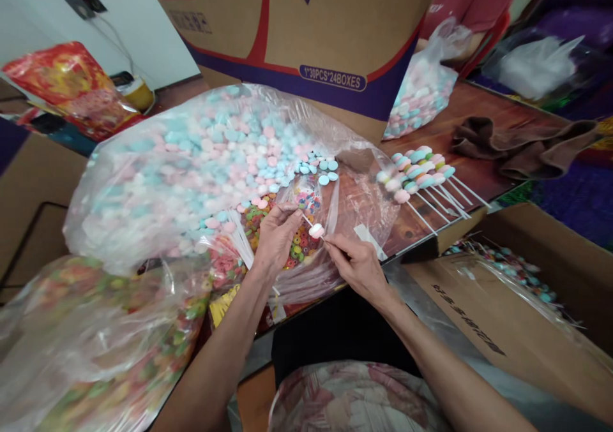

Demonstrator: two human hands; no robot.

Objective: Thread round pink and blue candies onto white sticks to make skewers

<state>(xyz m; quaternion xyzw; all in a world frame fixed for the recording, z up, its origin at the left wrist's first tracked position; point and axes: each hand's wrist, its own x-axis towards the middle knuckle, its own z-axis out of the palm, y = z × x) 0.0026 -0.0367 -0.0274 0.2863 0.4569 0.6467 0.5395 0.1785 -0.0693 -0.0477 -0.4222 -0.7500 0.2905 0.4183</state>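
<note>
My left hand (278, 235) pinches a thin white stick (307, 220) near the middle of the view. At the stick's lower right sits a pink and white candy (316, 231). My right hand (357, 263) has its fingertips closed at the candy's right side, on or beside the stick's end. Beneath both hands are colourful ring candies (299, 247) in clear plastic. A bundle of white sticks (241, 237) lies left of my left hand. Several finished-looking candy skewers (421, 173) rest at the table's right edge.
A big clear bag of pastel candies (191, 157) covers the table's left. Another bag of rings (119, 336) is at lower left. A tall carton (335, 43) stands behind. Brown cloth (522, 148) lies right, above an open box (507, 317). A person (472, 11) is beyond.
</note>
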